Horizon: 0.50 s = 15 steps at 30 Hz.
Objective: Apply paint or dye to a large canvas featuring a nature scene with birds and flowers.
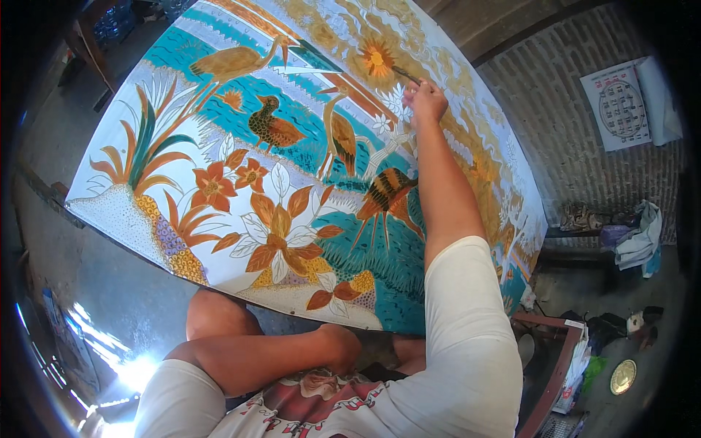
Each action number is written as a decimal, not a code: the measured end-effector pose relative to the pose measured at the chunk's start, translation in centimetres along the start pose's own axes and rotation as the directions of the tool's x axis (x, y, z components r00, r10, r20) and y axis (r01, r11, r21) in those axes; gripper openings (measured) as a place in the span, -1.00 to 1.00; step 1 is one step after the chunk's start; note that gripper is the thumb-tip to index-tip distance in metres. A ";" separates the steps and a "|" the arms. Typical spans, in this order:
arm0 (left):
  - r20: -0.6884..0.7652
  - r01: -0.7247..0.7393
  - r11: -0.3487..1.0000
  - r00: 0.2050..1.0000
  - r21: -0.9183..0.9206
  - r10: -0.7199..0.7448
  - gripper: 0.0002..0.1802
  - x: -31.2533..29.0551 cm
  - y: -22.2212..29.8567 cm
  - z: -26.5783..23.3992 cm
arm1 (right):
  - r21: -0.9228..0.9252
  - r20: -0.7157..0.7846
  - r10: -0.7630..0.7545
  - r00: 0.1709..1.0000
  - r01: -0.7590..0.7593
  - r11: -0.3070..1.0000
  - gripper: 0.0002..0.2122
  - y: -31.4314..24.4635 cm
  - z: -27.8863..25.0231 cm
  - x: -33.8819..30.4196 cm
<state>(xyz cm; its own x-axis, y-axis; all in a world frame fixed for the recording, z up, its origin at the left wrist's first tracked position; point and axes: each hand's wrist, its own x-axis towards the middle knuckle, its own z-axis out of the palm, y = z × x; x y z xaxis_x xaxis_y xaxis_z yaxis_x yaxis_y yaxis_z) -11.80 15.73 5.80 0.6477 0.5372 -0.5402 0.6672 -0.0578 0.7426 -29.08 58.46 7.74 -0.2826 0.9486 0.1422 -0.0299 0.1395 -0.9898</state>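
Note:
A large painted cloth (109, 208) slopes up and away in front of me, covered with birds, flowers and teal water. My right arm reaches across it to the upper part. There my right hand (427, 104) is closed around a slim dark paintbrush (405, 74), whose tip is at the edge of an orange sun (377, 61). Whether the tip touches the cloth is too small to tell. My left forearm lies bent across my lap, and my left hand (339, 349) is near the cloth's lower edge, its fingers hidden. A brown duck (272, 125) and white blossoms are painted below the sun.
A calendar (621, 106) hangs on the woven wall at right. Below it, crumpled clothes (639, 237) lie on a ledge. A reddish wooden rail (558, 372) and a round gold-coloured plate (623, 377) are at lower right. Bright sunlight falls on the floor at lower left.

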 end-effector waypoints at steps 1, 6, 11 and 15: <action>0.005 -0.012 1.000 1.000 0.015 0.012 -0.52 0.2 0.0 0.1 | -0.003 -0.036 0.047 0.998 -0.047 0.999 -0.77 0.1 -0.6 0.2; -0.022 -0.011 0.999 1.000 0.052 0.012 -0.51 0.0 0.3 -0.5 | 0.157 -0.101 0.148 0.984 -0.131 0.979 -0.79 -0.4 -2.6 -1.3; -0.003 -0.095 0.995 0.995 0.007 0.095 -0.36 3.1 -2.2 2.2 | 0.545 0.337 0.298 0.893 -0.443 0.712 -0.74 -0.3 -7.8 -11.8; 0.214 0.074 0.980 0.976 -0.184 -0.034 -0.26 2.6 -1.5 1.2 | 0.605 0.394 0.338 0.855 -0.518 0.605 -0.73 -1.2 -19.1 -22.3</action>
<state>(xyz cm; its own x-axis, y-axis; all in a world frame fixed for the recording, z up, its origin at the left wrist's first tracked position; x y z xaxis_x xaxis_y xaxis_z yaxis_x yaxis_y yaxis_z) -10.64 16.19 2.84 0.6883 0.3466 -0.6372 0.6343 0.1386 0.7606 -4.42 42.52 5.97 -0.6293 0.7463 -0.2169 -0.4518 -0.5784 -0.6792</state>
